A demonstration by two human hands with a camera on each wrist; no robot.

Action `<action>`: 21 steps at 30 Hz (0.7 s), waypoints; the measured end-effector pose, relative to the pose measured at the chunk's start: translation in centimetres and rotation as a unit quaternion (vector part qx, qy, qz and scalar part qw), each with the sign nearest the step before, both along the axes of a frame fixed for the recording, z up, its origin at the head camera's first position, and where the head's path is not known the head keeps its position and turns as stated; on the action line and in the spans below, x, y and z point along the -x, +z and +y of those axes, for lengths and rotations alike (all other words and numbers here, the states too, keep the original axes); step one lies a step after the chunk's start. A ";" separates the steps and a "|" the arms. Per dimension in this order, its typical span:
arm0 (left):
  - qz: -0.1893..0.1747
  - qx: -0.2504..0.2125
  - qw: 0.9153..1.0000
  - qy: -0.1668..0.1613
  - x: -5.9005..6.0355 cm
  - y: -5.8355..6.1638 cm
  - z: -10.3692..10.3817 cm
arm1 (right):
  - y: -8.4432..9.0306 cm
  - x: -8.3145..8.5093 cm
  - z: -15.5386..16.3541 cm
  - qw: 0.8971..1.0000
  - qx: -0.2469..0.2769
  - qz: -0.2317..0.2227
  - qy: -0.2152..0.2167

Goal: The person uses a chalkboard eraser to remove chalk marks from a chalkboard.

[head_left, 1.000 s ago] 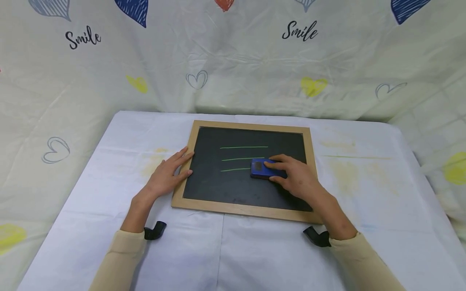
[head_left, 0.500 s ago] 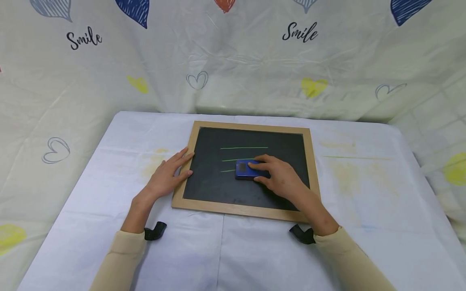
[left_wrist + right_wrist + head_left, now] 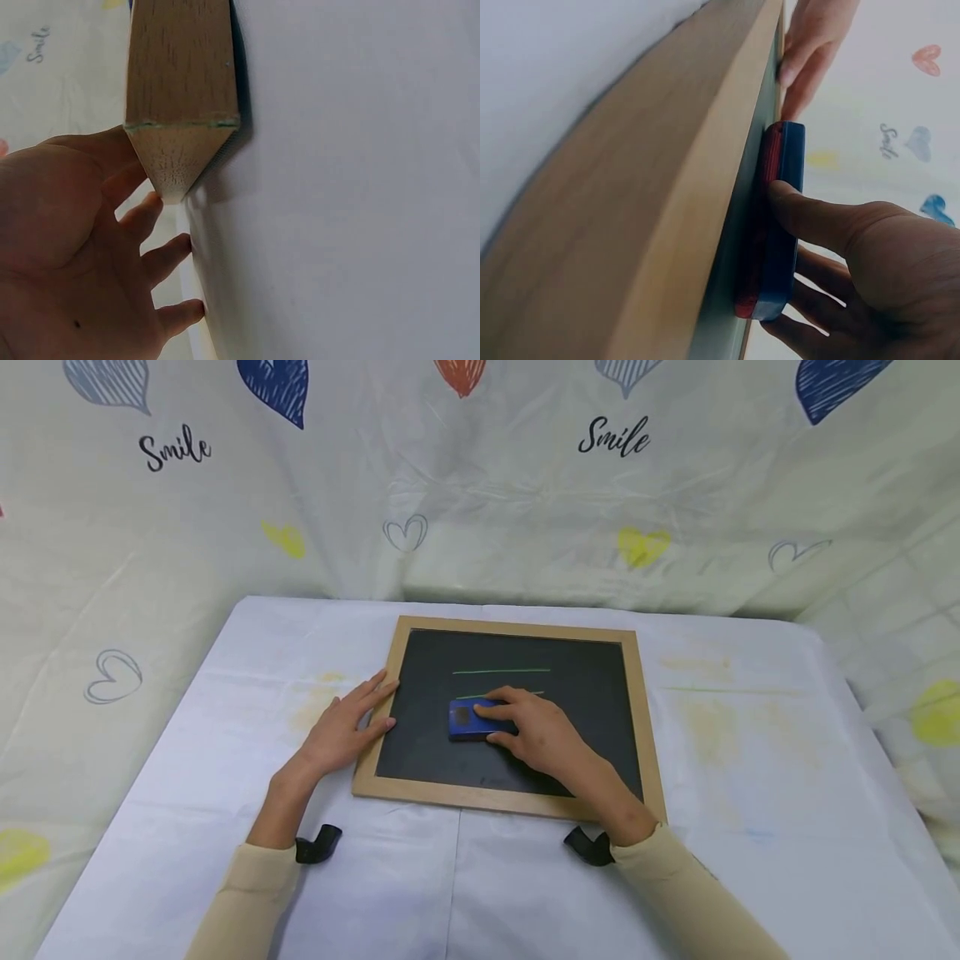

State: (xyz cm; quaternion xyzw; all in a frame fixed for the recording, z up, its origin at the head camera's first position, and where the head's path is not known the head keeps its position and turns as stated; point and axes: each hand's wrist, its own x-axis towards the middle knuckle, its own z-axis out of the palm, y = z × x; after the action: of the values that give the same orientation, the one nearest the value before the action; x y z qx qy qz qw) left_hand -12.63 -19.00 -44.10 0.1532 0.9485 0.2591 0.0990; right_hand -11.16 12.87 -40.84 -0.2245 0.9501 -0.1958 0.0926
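Observation:
A chalkboard (image 3: pixel 517 760) in a wooden frame (image 3: pixel 637 710) lies flat mid-table, with two green chalk lines (image 3: pixel 501 672) on its upper part. My right hand (image 3: pixel 532 735) grips a blue eraser (image 3: pixel 467 720) and presses it on the board's left-centre, just under the second line. In the right wrist view the thumb lies along the eraser (image 3: pixel 784 225), with the fingers of my right hand (image 3: pixel 870 277) curled round its other side. My left hand (image 3: pixel 347 727) rests flat on the frame's left edge, fingers straight; the left wrist view shows my left hand (image 3: pixel 75 247) beside the frame corner (image 3: pixel 180 82).
A white tablecloth (image 3: pixel 750 793) with faint yellow stains and a thin green mark (image 3: pixel 735 691) covers the table. A pale backdrop (image 3: pixel 525 510) printed with hearts and "Smile" hangs behind and at both sides. Black wrist mounts (image 3: pixel 318 843) sit at my cuffs.
My right hand slid the eraser leftwards across the board. The lowest green line is gone and the second is shorter. My left hand stayed put.

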 end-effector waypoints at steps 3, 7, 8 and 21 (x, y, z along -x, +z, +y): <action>0.001 -0.004 1.000 -0.001 -0.1 0.0 0.0 | 0.1 -0.1 -0.9 1.000 0.001 -0.002 0.007; 0.003 -0.006 1.000 -0.002 -0.2 0.1 0.0 | 0.0 -0.1 -2.0 1.000 0.001 0.002 0.018; 0.003 -0.006 1.000 -0.002 -0.2 0.1 0.0 | 0.0 -0.1 -2.2 1.000 0.002 0.003 0.021; -0.001 -0.001 1.000 -0.003 -0.2 0.4 0.1 | -0.2 -0.4 -5.1 0.999 0.010 0.012 0.040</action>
State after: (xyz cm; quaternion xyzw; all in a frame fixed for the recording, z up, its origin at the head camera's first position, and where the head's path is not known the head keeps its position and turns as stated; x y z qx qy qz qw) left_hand -12.42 -18.95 -43.68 0.1560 0.9476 0.2603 0.1003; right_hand -10.72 7.81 -41.05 -0.2659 0.9393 -0.1989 0.0863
